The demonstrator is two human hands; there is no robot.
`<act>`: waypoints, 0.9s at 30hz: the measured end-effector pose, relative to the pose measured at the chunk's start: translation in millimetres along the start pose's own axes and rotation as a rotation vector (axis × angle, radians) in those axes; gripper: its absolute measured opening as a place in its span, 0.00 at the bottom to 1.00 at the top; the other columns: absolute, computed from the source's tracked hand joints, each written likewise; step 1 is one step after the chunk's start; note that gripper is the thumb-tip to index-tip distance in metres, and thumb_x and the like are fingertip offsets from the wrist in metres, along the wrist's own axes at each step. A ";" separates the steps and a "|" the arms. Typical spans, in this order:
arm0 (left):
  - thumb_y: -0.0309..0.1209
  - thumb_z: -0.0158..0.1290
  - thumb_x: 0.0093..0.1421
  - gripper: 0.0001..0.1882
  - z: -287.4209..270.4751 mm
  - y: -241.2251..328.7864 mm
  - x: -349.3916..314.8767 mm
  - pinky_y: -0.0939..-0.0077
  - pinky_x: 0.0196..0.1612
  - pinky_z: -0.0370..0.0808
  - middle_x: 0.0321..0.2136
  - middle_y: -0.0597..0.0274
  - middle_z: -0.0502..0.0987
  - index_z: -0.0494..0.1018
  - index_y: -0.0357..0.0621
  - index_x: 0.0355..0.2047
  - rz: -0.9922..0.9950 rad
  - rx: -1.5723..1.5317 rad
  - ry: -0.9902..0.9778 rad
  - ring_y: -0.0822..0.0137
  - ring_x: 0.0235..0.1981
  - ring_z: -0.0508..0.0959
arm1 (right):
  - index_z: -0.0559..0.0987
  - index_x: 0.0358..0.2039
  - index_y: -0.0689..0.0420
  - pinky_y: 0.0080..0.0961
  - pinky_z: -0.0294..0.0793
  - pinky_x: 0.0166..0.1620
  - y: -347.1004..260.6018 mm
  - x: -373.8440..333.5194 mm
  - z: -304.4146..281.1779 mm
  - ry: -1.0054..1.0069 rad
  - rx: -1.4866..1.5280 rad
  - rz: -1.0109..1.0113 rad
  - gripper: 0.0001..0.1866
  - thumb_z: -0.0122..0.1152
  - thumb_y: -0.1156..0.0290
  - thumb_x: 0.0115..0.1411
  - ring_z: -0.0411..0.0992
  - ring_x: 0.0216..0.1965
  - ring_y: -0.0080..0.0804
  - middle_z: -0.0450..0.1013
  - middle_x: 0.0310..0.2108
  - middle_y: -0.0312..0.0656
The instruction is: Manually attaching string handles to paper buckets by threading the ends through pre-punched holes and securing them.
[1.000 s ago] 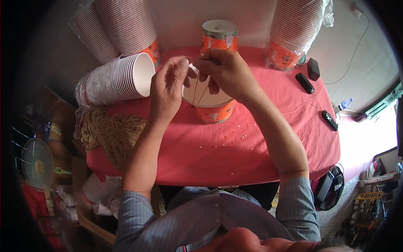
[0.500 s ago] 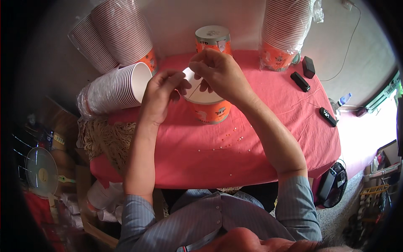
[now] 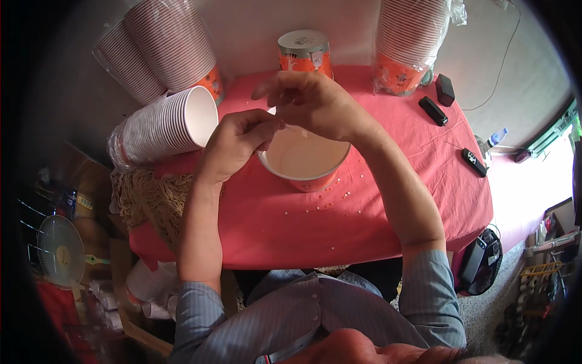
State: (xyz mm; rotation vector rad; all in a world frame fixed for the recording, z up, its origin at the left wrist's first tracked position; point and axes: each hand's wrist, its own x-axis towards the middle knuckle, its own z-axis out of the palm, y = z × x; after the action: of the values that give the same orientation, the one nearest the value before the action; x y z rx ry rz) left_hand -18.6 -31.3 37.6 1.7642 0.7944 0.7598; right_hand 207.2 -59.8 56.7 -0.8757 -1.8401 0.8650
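Note:
A paper bucket (image 3: 304, 159), white inside and orange outside, is under my hands on the red cloth, its mouth tipped toward me. My left hand (image 3: 239, 138) is closed in a pinch above its left rim, on a small white piece (image 3: 272, 110) that is mostly hidden by the fingers. Just beside it hovers my right hand (image 3: 312, 106), its fingers bent and partly blurred; whether they hold anything does not show. Small white and orange dots (image 3: 339, 193) are scattered on the cloth near the bucket's right side.
Behind stands an upturned orange bucket (image 3: 304, 54). Wrapped stacks of paper buckets rise at the back left (image 3: 173, 45) and back right (image 3: 409, 36); another stack (image 3: 160, 127) lies on its side. A bundle of tan cords (image 3: 148, 203) hangs at the left edge. Small black devices (image 3: 433, 111) lie at right.
The bucket has tipped toward me, showing more of its inside. My right hand's fingers have lifted and spread from the white piece. My left hand has shifted slightly and stays pinched.

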 end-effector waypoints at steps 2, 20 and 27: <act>0.29 0.58 0.75 0.10 -0.3 2.3 -0.4 0.80 0.32 0.68 0.24 0.73 0.73 0.85 0.34 0.43 0.001 -0.031 -0.071 0.81 0.28 0.70 | 0.85 0.56 0.57 0.24 0.81 0.51 0.9 -0.2 -1.9 0.053 -0.039 0.015 0.21 0.60 0.85 0.63 0.78 0.43 0.20 0.77 0.39 0.31; 0.33 0.59 0.75 0.10 -10.5 -7.9 8.1 0.83 0.32 0.67 0.26 0.75 0.78 0.84 0.41 0.39 -0.020 -0.125 0.015 0.83 0.27 0.73 | 0.91 0.41 0.56 0.36 0.84 0.44 -23.8 -13.6 14.0 0.013 -0.526 0.273 0.13 0.73 0.61 0.61 0.84 0.35 0.40 0.86 0.35 0.48; 0.32 0.60 0.74 0.10 -10.5 -8.2 7.0 0.82 0.35 0.71 0.27 0.74 0.77 0.85 0.38 0.43 0.060 -0.150 0.002 0.82 0.29 0.73 | 0.91 0.41 0.55 0.35 0.83 0.46 6.0 -9.9 10.9 -0.041 -0.576 0.154 0.11 0.71 0.63 0.65 0.83 0.36 0.37 0.85 0.34 0.47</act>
State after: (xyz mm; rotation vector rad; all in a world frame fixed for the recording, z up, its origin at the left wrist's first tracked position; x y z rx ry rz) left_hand -24.3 -17.9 33.7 1.6588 0.6707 0.8393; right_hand 202.0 -67.3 43.7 -1.3755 -2.1165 0.4387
